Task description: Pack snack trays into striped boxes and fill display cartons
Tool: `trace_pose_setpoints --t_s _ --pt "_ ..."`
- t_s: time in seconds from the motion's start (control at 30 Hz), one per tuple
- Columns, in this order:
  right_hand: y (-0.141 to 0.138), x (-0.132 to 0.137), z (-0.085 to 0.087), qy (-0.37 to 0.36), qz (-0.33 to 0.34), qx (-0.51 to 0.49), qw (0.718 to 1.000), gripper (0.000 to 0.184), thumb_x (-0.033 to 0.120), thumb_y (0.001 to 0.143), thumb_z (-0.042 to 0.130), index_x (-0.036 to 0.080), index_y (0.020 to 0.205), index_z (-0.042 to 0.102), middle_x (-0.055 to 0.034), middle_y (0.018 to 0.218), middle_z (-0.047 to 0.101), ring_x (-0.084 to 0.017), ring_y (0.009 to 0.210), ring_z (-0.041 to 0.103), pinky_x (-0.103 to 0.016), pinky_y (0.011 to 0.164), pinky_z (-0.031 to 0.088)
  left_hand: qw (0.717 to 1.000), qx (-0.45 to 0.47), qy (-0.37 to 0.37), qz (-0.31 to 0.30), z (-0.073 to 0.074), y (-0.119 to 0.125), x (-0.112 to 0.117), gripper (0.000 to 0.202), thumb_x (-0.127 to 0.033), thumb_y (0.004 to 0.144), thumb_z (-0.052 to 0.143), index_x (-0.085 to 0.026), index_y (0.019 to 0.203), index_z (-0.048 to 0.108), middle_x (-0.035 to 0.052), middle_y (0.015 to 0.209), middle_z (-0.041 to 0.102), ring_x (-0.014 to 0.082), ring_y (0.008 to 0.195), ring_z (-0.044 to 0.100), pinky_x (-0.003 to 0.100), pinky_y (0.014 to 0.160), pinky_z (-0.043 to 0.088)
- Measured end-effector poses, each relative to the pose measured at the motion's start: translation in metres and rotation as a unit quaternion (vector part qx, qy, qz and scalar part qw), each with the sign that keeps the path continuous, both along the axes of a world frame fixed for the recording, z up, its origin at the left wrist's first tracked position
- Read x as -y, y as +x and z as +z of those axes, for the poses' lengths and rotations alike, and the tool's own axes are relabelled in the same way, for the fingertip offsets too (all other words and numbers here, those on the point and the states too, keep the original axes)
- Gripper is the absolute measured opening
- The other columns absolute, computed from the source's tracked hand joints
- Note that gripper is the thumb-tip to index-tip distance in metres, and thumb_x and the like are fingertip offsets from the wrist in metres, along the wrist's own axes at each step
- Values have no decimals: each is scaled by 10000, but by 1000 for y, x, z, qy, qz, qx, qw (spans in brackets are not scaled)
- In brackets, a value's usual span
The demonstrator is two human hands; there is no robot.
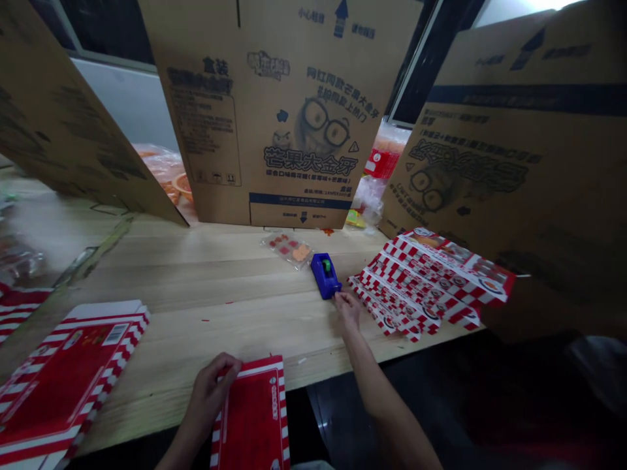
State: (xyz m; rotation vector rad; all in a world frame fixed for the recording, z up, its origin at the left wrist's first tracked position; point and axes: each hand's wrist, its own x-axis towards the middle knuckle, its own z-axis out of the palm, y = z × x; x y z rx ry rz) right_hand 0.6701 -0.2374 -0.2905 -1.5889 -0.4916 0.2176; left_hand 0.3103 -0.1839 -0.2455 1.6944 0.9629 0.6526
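My left hand (211,390) grips the top left corner of a red and white striped carton (255,418) at the near edge of the wooden table (206,307). My right hand (347,307) reaches forward, fingertips touching the near end of a small blue tape dispenser (325,275) with a green roll. Its fingers are curled down; I cannot make out whether they hold anything. A fanned stack of flat red and white cartons (426,281) lies just right of that hand.
Large brown cardboard boxes (279,111) stand at the back, left and right. A small clear bag of red and orange pieces (288,249) lies beside the dispenser. Flat red cartons (63,372) lie at the near left. Plastic bags of goods (164,166) sit behind the boxes.
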Motion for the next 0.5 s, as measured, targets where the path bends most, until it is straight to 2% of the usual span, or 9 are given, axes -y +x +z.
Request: trace_pose_setpoints --t_s 0.1,0.17,0.27,0.33,0.37,0.4,0.47,0.5 --pt "-2 7 0 -26 2 -14 1000 338 509 635 606 189 576 517 -21 629 564 -176 687 516 -314 674 444 1000 23 5 -17 11 8 5 319 -454 816 547 -179 663 599 22 701 596 188 712 561 265 680 435" --pt "-5 13 4 -43 28 -28 998 359 540 656 581 199 587 495 -24 643 551 -181 701 510 -329 693 450 999 41 13 -19 16 11 8 293 -410 826 545 -176 655 590 21 704 582 177 711 551 261 682 425" --pt "-20 19 18 -68 121 -55 989 387 574 707 555 194 640 525 -38 692 566 -182 718 525 -336 706 466 998 56 16 -16 17 11 11 266 -367 840 539 -171 666 591 18 711 566 165 716 535 258 688 412" --pt "-39 16 35 -87 223 -71 968 366 534 675 654 176 656 578 -49 743 603 -181 733 553 -321 708 472 998 59 8 -16 14 10 10 259 -355 845 538 -167 674 589 19 720 563 160 719 530 258 694 407" --pt "-50 12 46 -104 308 -69 943 342 493 657 703 166 658 604 -52 769 621 -179 745 566 -307 711 468 998 58 5 -18 13 9 10 258 -349 848 536 -165 675 586 19 723 562 159 721 529 258 695 405" --pt "-63 6 57 -121 406 -57 904 315 451 649 736 157 657 624 -52 789 633 -174 753 574 -291 711 461 998 57 5 -19 12 9 10 255 -343 849 536 -163 674 583 19 724 561 157 719 529 257 693 402" --pt "-89 -9 79 -154 623 3 767 266 404 714 712 147 684 651 -41 812 633 -153 756 569 -261 702 437 998 56 12 -24 10 11 11 242 -324 849 538 -161 674 579 17 724 558 153 718 528 255 690 395" --pt "-102 -18 89 -163 698 42 696 251 389 754 683 144 705 657 -32 813 623 -140 746 559 -248 690 423 998 55 16 -24 10 12 11 237 -316 848 537 -161 674 577 15 718 554 151 712 526 254 686 392"
